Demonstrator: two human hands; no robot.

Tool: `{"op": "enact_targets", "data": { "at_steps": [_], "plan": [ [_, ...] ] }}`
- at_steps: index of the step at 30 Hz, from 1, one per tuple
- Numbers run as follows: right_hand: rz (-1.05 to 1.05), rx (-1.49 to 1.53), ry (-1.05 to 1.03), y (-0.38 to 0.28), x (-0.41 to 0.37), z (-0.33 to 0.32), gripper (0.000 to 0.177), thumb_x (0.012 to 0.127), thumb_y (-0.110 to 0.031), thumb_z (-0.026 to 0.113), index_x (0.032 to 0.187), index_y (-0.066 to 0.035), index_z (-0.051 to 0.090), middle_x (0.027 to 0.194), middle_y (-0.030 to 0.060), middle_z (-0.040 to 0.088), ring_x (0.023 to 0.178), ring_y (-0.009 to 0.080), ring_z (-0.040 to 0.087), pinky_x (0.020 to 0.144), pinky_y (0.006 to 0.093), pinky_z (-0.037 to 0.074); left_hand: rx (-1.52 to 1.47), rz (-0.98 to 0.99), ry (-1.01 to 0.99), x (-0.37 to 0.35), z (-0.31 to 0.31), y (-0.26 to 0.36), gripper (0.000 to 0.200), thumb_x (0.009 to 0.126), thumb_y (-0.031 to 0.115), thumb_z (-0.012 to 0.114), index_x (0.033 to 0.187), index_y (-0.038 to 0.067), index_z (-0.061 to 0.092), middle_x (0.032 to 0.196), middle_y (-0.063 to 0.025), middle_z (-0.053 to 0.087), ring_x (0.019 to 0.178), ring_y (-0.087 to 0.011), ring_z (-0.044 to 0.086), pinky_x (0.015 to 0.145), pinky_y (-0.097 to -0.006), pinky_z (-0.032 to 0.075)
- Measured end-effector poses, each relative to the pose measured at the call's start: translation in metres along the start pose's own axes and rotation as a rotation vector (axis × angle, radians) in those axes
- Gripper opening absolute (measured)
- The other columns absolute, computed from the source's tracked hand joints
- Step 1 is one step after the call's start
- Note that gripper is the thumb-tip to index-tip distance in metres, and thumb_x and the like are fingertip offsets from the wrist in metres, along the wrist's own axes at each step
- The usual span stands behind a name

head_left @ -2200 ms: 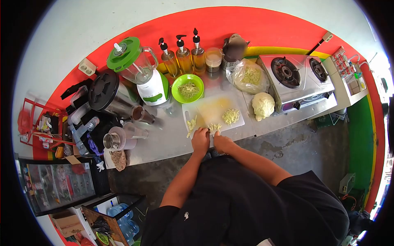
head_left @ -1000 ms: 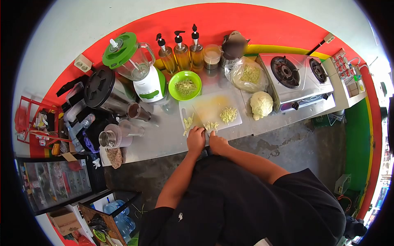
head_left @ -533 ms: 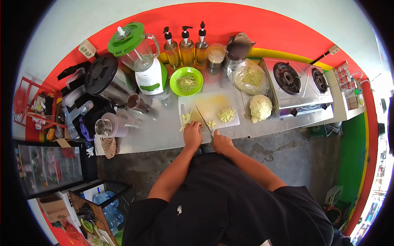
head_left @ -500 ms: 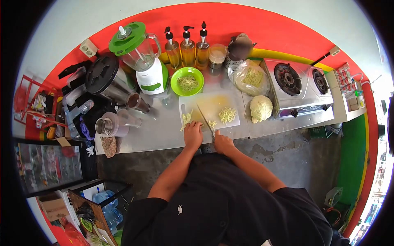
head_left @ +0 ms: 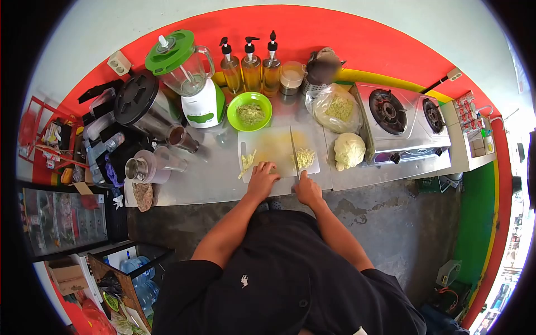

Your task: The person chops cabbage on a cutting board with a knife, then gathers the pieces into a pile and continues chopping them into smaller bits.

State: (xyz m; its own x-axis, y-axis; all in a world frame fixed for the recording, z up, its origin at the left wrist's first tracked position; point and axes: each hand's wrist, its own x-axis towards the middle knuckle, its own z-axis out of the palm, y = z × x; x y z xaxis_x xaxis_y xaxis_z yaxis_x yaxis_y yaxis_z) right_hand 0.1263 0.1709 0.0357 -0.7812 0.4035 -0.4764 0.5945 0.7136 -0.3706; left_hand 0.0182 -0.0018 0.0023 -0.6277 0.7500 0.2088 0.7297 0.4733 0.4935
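Note:
A white cutting board [head_left: 268, 142] lies on the steel counter. My right hand [head_left: 308, 190] is closed around the handle of a knife [head_left: 293, 149], whose blade points away across the board, beside a pile of shredded cabbage [head_left: 305, 158]. On the board's near edge rests my left hand [head_left: 262, 178], fingers bent; whether it holds anything is too small to tell. Left of it are loose cabbage strips [head_left: 247, 162]. A green bowl [head_left: 249, 111] with shreds in it stands behind the board. To the right sit a cabbage head [head_left: 349, 151] and a plastic bag [head_left: 336, 109] of shreds.
A blender [head_left: 202, 103] and pump bottles [head_left: 252, 70] stand at the back. The gas stove [head_left: 399, 123] is on the right. Toward the left are a steel container with a black lid [head_left: 137, 97], plastic cups and a stone-like block [head_left: 143, 196].
The knife has moved right and turned more upright, now against the shredded pile. My right hand has shifted right with it. My left hand's fingers now reach farther over the board.

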Motion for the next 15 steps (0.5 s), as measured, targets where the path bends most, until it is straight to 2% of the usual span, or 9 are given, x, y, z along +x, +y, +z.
{"op": "enact_targets", "data": {
  "at_steps": [5, 8, 11, 13, 15],
  "plan": [
    [0.004, 0.105, 0.053, 0.019, -0.004, 0.004, 0.044, 0.091, -0.023, 0.062, 0.118, 0.002, 0.039, 0.097, 0.0326, 0.067, 0.094, 0.0521, 0.064, 0.081, 0.0595, 0.05, 0.015, 0.13, -0.089, 0.018, 0.005, 0.009, 0.016, 0.08, 0.017, 0.073, 0.095, 0.018, 0.077, 0.12, -0.0026, 0.056, 0.119, -0.0252, 0.049, 0.097, -0.0404, 0.041],
    [-0.053, 0.147, 0.086, 0.032, -0.01, 0.006, 0.047, 0.089, -0.023, 0.06, 0.122, 0.003, 0.04, 0.099, 0.0323, 0.068, 0.094, 0.0512, 0.065, 0.083, 0.0591, 0.05, 0.029, 0.186, -0.118, 0.024, 0.008, 0.009, 0.019, 0.079, 0.017, 0.073, 0.097, 0.018, 0.077, 0.122, -0.0034, 0.056, 0.119, -0.0252, 0.049, 0.098, -0.04, 0.041],
    [-0.057, 0.176, 0.092, 0.032, -0.015, -0.001, 0.046, 0.089, -0.023, 0.061, 0.122, 0.003, 0.04, 0.097, 0.0323, 0.067, 0.093, 0.0517, 0.064, 0.082, 0.0601, 0.05, 0.06, 0.238, -0.159, 0.026, 0.006, 0.0, 0.016, 0.08, 0.019, 0.07, 0.095, 0.019, 0.077, 0.122, -0.0029, 0.056, 0.119, -0.0251, 0.049, 0.099, -0.0394, 0.041],
    [-0.079, 0.163, 0.086, 0.036, -0.013, 0.003, 0.046, 0.089, -0.023, 0.061, 0.122, 0.002, 0.041, 0.096, 0.032, 0.067, 0.093, 0.0515, 0.064, 0.082, 0.0602, 0.05, 0.145, 0.37, -0.212, 0.029, 0.001, -0.004, 0.014, 0.084, 0.022, 0.065, 0.094, 0.021, 0.076, 0.121, -0.002, 0.056, 0.119, -0.024, 0.049, 0.099, -0.0384, 0.043],
    [-0.101, 0.154, 0.088, 0.038, -0.01, 0.005, 0.046, 0.089, -0.023, 0.062, 0.122, 0.001, 0.041, 0.096, 0.0317, 0.067, 0.093, 0.0514, 0.064, 0.082, 0.0602, 0.05, 0.167, 0.414, -0.237, 0.035, -0.004, -0.003, 0.014, 0.085, 0.023, 0.063, 0.093, 0.021, 0.075, 0.119, -0.0017, 0.056, 0.118, -0.0233, 0.049, 0.098, -0.0376, 0.043]
  ]
}}
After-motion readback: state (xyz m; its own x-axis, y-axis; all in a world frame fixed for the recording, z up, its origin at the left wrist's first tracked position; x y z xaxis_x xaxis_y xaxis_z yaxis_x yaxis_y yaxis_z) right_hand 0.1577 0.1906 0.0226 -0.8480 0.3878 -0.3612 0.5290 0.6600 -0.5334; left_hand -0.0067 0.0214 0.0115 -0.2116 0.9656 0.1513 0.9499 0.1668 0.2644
